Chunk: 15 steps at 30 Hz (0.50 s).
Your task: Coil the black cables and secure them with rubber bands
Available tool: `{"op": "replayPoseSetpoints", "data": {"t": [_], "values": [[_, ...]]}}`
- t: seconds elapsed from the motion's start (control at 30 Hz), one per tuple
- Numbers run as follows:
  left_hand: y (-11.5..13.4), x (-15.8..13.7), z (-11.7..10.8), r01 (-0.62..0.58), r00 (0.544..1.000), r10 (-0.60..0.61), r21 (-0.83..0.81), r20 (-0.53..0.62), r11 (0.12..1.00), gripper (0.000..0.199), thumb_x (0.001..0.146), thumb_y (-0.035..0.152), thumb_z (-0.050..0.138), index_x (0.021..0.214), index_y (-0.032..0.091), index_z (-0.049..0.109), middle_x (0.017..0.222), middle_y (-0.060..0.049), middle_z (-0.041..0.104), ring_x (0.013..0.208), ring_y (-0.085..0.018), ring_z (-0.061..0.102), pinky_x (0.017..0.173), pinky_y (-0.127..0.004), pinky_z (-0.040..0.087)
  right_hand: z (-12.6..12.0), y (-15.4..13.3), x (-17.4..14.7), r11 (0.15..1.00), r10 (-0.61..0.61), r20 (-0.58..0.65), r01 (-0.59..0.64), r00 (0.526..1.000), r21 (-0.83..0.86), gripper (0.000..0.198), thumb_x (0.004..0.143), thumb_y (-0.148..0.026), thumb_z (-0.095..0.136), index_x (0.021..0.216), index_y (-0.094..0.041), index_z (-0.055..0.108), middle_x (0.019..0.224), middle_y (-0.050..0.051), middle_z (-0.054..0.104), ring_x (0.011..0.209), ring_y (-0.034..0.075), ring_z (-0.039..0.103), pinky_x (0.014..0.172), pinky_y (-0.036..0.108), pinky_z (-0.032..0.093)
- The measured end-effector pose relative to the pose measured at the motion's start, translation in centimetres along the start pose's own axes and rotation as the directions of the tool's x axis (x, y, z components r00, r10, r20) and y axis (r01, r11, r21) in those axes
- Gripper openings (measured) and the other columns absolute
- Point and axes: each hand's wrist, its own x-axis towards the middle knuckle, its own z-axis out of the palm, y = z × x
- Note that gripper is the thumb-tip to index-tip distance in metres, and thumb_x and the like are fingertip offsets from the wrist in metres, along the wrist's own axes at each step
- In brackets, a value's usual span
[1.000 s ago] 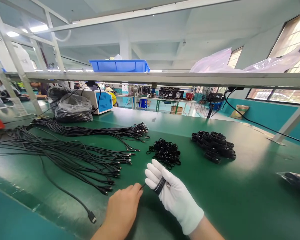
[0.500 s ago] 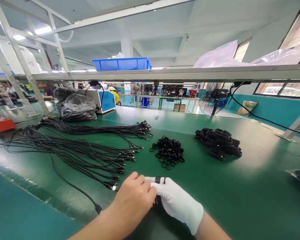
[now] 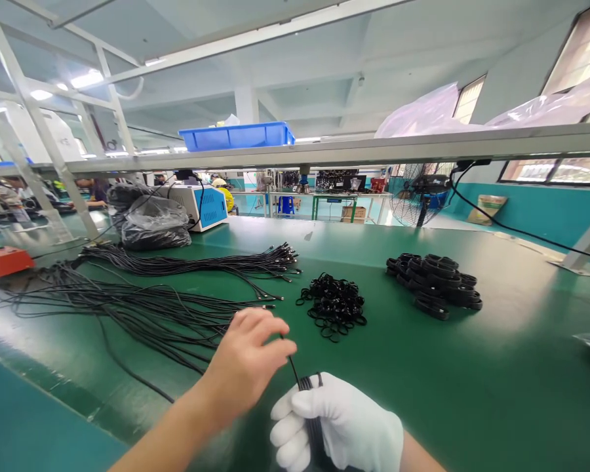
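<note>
My right hand (image 3: pixel 354 416), in a white glove, is closed around a coiled black cable (image 3: pixel 315 432) low in the middle of the head view. A small black band sits at the gloved index finger, close to the coil's top. Bare and just up and left of it, my left hand (image 3: pixel 250 360) pinches a strand of the same cable, stretched taut from the coil; the fingertips partly hide it. Loose black cables (image 3: pixel 142 308) lie beyond my left forearm. Past my hands is a heap of small black rings (image 3: pixel 332 305).
Coiled black cables (image 3: pixel 435 282) are piled on the right of the green table (image 3: pixel 472 380). A second bundle of cables (image 3: pixel 191 262) lies further back. Behind stand a black plastic bag (image 3: pixel 155 219) and a blue-and-white machine (image 3: pixel 204 206). A shelf (image 3: pixel 334 152) crosses overhead with a blue tray (image 3: pixel 236 136).
My hands were together; the left has moved up and left, drawing a strand of cable. The right has turned and dropped slightly, showing the coil in its grip. The view has tilted slightly.
</note>
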Motion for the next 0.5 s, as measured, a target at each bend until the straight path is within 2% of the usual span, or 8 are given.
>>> {"op": "replayPoseSetpoints", "data": {"t": [0.07,0.13,0.2,0.27,0.3,0.37,0.43,0.5], "values": [[0.7,-0.5,0.1,-0.099,0.995,0.099,0.031,0.002,0.995,0.027,0.089,0.01,0.043,0.09,0.022,0.067,0.095,-0.003,0.065,0.091,-0.018,0.052,0.085,-0.034,0.037,-0.1,-0.1,0.0,0.999,0.006,0.025,-0.007,1.0,0.041,0.035,0.069,-0.031,0.068,0.088,-0.002,0.065,0.071,0.012,0.068,0.061,0.021,0.066,0.059,0.033,0.051],[1.1,-0.7,0.1,-0.136,0.987,0.136,-0.004,0.086,0.991,0.026,0.09,0.014,0.043,0.085,0.021,0.068,0.083,-0.003,0.066,0.078,-0.016,0.053,0.073,-0.03,0.039,-0.2,-0.1,-0.2,0.997,0.015,0.068,-0.019,0.998,0.07,0.035,0.07,-0.03,0.067,0.089,-0.001,0.065,0.071,0.012,0.068,0.062,0.021,0.067,0.06,0.033,0.052],[1.1,-0.7,0.0,-0.024,0.981,0.051,-0.141,0.189,0.99,0.025,0.089,0.018,0.045,0.081,0.02,0.068,0.076,-0.002,0.064,0.071,-0.014,0.053,0.066,-0.027,0.039,-0.2,-0.3,-0.5,0.995,0.034,0.126,-0.045,0.991,0.089,0.034,0.071,-0.029,0.066,0.09,-0.001,0.066,0.074,0.013,0.07,0.065,0.021,0.068,0.062,0.032,0.053],[0.9,-0.8,-0.1,0.224,0.943,-0.105,-0.373,0.315,0.9,0.018,0.085,0.017,0.051,0.077,0.019,0.066,0.072,0.0,0.061,0.067,-0.012,0.052,0.062,-0.023,0.039,-0.1,-0.4,-0.8,0.991,0.066,0.206,-0.088,0.976,0.099,0.034,0.073,-0.028,0.064,0.092,-0.001,0.066,0.078,0.013,0.071,0.071,0.021,0.069,0.066,0.031,0.053],[0.8,-0.8,0.0,0.365,0.904,-0.173,-0.494,0.392,0.789,0.012,0.082,0.017,0.053,0.076,0.019,0.064,0.069,0.002,0.059,0.063,-0.01,0.051,0.058,-0.021,0.038,-0.1,-0.5,-1.0,0.99,0.075,0.246,-0.102,0.966,0.101,0.033,0.074,-0.027,0.063,0.095,-0.001,0.066,0.08,0.013,0.071,0.073,0.021,0.069,0.067,0.03,0.053],[0.8,-1.1,0.7,0.573,0.815,-0.231,-0.677,0.532,0.462,0.002,0.078,0.017,0.056,0.076,0.018,0.057,0.061,0.006,0.05,0.054,-0.008,0.044,0.049,-0.018,0.033,-0.1,-0.7,-1.3,0.991,0.058,0.3,-0.092,0.952,0.101,0.034,0.075,-0.026,0.062,0.098,-0.002,0.065,0.084,0.013,0.071,0.078,0.02,0.069,0.069,0.028,0.052],[1.1,-1.5,1.9,0.622,0.778,-0.206,-0.773,0.593,0.123,0.008,0.077,0.021,0.057,0.081,0.018,0.051,0.06,0.009,0.042,0.047,-0.005,0.033,0.043,-0.017,0.025,-0.1,-0.6,-1.5,0.995,0.01,0.305,-0.039,0.952,0.089,0.032,0.075,-0.025,0.061,0.097,-0.003,0.066,0.085,0.013,0.071,0.079,0.019,0.069,0.07,0.028,0.051],[1.9,-1.8,3.6,0.551,0.802,-0.198,-0.826,0.563,-0.117,0.018,0.077,0.029,0.061,0.085,0.018,0.049,0.064,0.009,0.04,0.046,-0.004,0.026,0.041,-0.017,0.019,-0.3,-0.5,-1.6,0.998,-0.033,0.272,0.015,0.962,0.068,0.03,0.074,-0.026,0.062,0.092,-0.004,0.067,0.082,0.013,0.071,0.076,0.019,0.068,0.068,0.028,0.051]]}}
